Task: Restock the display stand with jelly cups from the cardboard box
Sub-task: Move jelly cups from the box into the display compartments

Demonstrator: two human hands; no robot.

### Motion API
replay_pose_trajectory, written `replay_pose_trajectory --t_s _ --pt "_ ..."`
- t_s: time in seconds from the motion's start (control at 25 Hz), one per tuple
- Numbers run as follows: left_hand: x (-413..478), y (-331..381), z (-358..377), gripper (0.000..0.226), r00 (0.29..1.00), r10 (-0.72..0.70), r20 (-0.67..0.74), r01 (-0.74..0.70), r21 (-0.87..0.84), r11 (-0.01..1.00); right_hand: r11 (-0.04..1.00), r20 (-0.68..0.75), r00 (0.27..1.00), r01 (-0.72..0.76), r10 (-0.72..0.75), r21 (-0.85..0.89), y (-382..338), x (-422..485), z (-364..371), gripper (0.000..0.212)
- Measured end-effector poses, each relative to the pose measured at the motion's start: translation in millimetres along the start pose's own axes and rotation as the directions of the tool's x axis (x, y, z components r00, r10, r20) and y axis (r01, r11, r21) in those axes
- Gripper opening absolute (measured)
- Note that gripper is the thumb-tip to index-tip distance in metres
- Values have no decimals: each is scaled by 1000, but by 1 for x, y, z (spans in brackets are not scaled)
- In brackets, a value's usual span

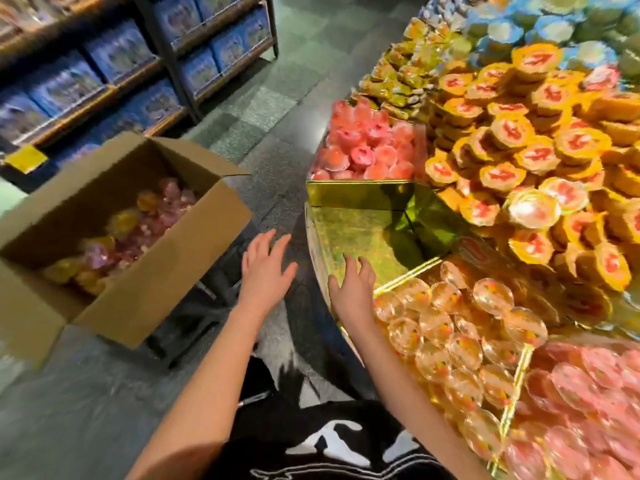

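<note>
head view: the left hand [266, 265] and right hand [353, 289] are held spread and empty. the jelly cups [131, 230] lie in the cardboard box [145, 282] left of the hands; the bare gold compartment [363, 226] just ahead of the right hand should be filled evenly.

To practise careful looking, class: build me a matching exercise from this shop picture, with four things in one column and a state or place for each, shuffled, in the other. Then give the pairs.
1 cardboard box
2 gold compartment
3 left hand
4 right hand

a open, nearer the box
b flaps open, pink and yellow jelly cups inside
c open, at the gold compartment's near edge
d bare, no cups in it

Pairs: 1-b, 2-d, 3-a, 4-c
</note>
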State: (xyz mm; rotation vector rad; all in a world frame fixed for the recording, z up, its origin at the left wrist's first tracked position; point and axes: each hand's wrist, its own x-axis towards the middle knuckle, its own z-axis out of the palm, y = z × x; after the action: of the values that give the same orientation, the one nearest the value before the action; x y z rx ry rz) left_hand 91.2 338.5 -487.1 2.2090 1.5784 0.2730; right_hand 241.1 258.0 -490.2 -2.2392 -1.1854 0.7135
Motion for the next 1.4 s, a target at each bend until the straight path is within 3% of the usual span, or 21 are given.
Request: replay_pose_trajectory --t_s 0.32,0.52,0.72,0.92,1.04,1.24,1.4 --pt "49 -214 -88 59 941 -332 -65 328 -63 943 978 296 940 200 -172 -67 -174 55 163 48" --pt "63 -334 -121 55 841 -539 -47 519 -211 828 951 457 865 288 -209 -109 -265 80 252 43" --pt "67 -381 -125 49 738 -675 0 622 -389 680 937 572 803 309 -167 -161 -301 116 308 53" --pt "95 -414 -99 54 619 -760 198 749 -441 495 856 657 741 425 -142 -294 -313 175 360 54" --pt "125 -418 -86 55 556 -764 326 791 -490 366 772 695 717 476 -63 -421 -318 224 378 53" --pt "180 -413 -55 54 432 -717 547 833 -547 85 524 720 684 660 -120 -539 -302 312 388 53" --pt "209 -413 -25 58 336 -690 642 865 -500 -44 412 819 560 721 128 -557 -300 364 410 67"
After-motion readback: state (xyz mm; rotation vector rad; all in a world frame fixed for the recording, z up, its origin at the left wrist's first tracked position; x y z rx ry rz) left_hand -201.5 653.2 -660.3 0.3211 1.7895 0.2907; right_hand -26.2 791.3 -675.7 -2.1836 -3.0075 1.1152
